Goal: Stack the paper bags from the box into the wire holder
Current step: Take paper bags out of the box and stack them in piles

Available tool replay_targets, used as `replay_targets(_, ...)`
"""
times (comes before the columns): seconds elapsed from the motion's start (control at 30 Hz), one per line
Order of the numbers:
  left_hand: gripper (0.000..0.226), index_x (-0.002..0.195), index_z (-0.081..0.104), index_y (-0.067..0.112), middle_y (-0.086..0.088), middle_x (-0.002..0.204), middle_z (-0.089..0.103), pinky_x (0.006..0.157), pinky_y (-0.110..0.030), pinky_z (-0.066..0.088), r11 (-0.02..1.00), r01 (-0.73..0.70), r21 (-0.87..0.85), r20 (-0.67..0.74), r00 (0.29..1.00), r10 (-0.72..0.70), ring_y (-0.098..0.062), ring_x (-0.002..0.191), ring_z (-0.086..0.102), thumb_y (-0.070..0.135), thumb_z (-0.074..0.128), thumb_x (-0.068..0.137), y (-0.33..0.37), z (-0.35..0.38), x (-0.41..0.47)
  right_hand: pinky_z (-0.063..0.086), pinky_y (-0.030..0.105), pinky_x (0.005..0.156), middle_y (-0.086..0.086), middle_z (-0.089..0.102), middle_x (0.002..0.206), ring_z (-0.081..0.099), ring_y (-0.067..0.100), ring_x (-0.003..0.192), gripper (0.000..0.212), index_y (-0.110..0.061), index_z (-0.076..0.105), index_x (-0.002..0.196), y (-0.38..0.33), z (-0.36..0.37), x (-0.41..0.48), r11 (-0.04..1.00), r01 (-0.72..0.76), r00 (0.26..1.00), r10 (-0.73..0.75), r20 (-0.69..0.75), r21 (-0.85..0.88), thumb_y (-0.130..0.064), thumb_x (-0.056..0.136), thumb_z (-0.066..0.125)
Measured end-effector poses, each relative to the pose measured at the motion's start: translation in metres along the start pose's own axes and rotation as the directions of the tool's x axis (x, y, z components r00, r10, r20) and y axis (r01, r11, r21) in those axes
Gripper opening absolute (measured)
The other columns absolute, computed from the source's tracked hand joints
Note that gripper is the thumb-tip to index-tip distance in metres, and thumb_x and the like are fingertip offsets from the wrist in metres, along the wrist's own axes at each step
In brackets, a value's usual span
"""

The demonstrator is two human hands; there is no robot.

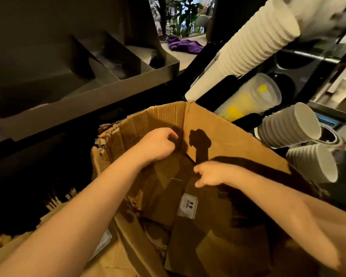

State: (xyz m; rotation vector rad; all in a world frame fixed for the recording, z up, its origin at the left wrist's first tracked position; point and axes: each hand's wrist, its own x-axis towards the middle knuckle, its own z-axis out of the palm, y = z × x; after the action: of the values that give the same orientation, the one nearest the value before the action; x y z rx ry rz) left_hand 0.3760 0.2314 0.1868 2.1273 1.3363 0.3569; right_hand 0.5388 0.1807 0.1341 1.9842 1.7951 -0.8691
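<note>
Both hands were down inside the cardboard box, which filled the centre and lower part of the frame. Its flaps were open and its left edge was torn.

Left hand was at frame centre, close to the box's far inner wall, with the fingers curled under. I couldn't tell whether it was clenched on nothing or had a bag edge in it.

Right hand was just right of centre and lower, blurred. Its fingers were loose and spread, so it read as released, with nothing gripped. It sat over the top of the bags, and I couldn't tell whether it touched them.

The paper bags were in the box, lying flat, brown and overlapping. A white label printed 9.9 lay face-up on one, just below the right hand.

I couldn't pick out the wire holder in this view.

Surroundings:
- Sloping stacks of white ribbed cups were at upper right, with more along the right edge.
- Clear plastic cups sat between those stacks.
- A dark divided tray was at upper left.
- A purple cloth lay on the counter at top centre.
</note>
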Motion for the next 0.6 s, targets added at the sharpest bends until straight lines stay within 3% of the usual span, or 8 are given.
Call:
replay_targets(0.07, 0.041, 0.128, 0.053, 0.022, -0.002, 0.13, 0.053, 0.082, -0.023, 0.044, 0.997, 0.044, 0.069, -0.038, 0.998, -0.041, -0.019, 0.116, 0.051, 0.007, 0.048, 0.09, -0.008, 0.004, 0.012, 0.044, 0.028, 0.068, 0.007, 0.053, 0.093, 0.052, 0.019, 0.076, 0.023, -0.003, 0.052, 0.112, 0.007, 0.016, 0.023, 0.998, -0.032, 0.994, 0.037, 0.1, -0.049, -0.019, 0.097, 0.047)
replay_targets(0.13, 0.043, 0.13, 0.052, 0.019, -0.004, 0.129, 0.052, 0.085, -0.026, 0.047, 0.985, 0.068, 0.159, -0.087, 0.995, -0.054, -0.021, 0.113, 0.053, 0.006, 0.048, 0.089, -0.018, 0.008, 0.015, 0.035, 0.031, 0.068, 0.002, 0.04, 0.075, 0.042, 0.014, 0.064, 0.014, -0.007, 0.054, 0.092, 0.01, 0.036, 0.041, 0.993, -0.096, 0.992, 0.101, 0.072, -0.072, -0.017, 0.097, 0.045)
replay_targets(0.2, 0.045, 0.131, 0.051, 0.017, -0.006, 0.129, 0.05, 0.09, -0.032, 0.049, 0.953, 0.095, 0.287, -0.105, 0.992, -0.068, -0.024, 0.111, 0.053, 0.006, 0.047, 0.088, -0.03, 0.014, 0.015, 0.039, 0.039, 0.08, 0.014, 0.051, 0.097, 0.055, 0.031, 0.098, 0.032, -0.002, 0.051, 0.12, 0.013, 0.051, 0.062, 0.994, -0.096, 0.993, 0.099, 0.061, -0.047, -0.022, 0.096, 0.043)
replay_targets(0.3, 0.039, 0.127, 0.052, 0.015, -0.008, 0.126, 0.049, 0.089, -0.036, 0.051, 0.898, 0.122, 0.424, -0.114, 0.99, -0.081, -0.026, 0.109, 0.053, 0.009, 0.045, 0.09, -0.04, 0.017, 0.019, 0.032, 0.045, 0.108, 0.023, 0.029, 0.148, 0.03, 0.038, 0.136, 0.046, -0.003, 0.03, 0.143, 0.017, 0.081, 0.1, 0.992, -0.123, 0.992, 0.123, 0.023, 0.021, -0.022, 0.101, 0.029)
replay_targets(0.37, 0.036, 0.125, 0.053, 0.015, -0.007, 0.124, 0.05, 0.086, -0.038, 0.052, 0.888, 0.127, 0.442, -0.147, 0.987, -0.068, -0.026, 0.106, 0.054, 0.011, 0.044, 0.091, -0.042, 0.016, 0.021, 0.027, 0.045, 0.112, 0.017, 0.021, 0.153, 0.023, 0.035, 0.14, 0.055, -0.006, 0.024, 0.146, 0.013, 0.094, 0.097, 0.991, -0.126, 0.991, 0.128, -0.041, 0.045, -0.03, 0.099, 0.039)
replay_targets(0.47, 0.036, 0.125, 0.054, 0.015, -0.008, 0.124, 0.051, 0.085, -0.04, 0.053, 0.88, 0.128, 0.458, -0.16, 0.985, -0.059, -0.026, 0.105, 0.055, 0.011, 0.044, 0.09, -0.045, 0.015, 0.023, 0.035, 0.04, 0.103, 0.012, 0.034, 0.144, 0.033, 0.033, 0.133, 0.083, -0.01, 0.026, 0.143, 0.007, 0.095, 0.085, 0.998, -0.033, 0.994, 0.038, -0.105, 0.053, -0.047, 0.08, 0.066)
replay_targets(0.53, 0.035, 0.123, 0.055, 0.016, -0.007, 0.121, 0.052, 0.083, -0.04, 0.053, 0.877, 0.135, 0.46, -0.165, 0.984, -0.065, -0.025, 0.104, 0.055, 0.012, 0.045, 0.09, -0.047, 0.015, 0.023, 0.038, 0.036, 0.1, 0.01, 0.041, 0.142, 0.038, 0.03, 0.131, 0.079, -0.012, 0.036, 0.137, 0.006, 0.089, 0.084, 0.997, -0.027, 0.999, 0.031, -0.045, 0.077, -0.05, 0.077, 0.069)
replay_targets(0.6, 0.033, 0.122, 0.055, 0.016, -0.007, 0.119, 0.052, 0.083, -0.04, 0.053, 0.878, 0.14, 0.458, -0.17, 0.983, -0.068, -0.025, 0.102, 0.056, 0.013, 0.045, 0.09, -0.049, 0.014, 0.023, 0.032, 0.04, 0.107, 0.01, 0.037, 0.146, 0.027, 0.029, 0.138, 0.069, -0.014, 0.043, 0.135, 0.003, 0.084, 0.084, 0.999, -0.028, 0.999, 0.029, -0.025, 0.042, -0.051, 0.081, 0.064)
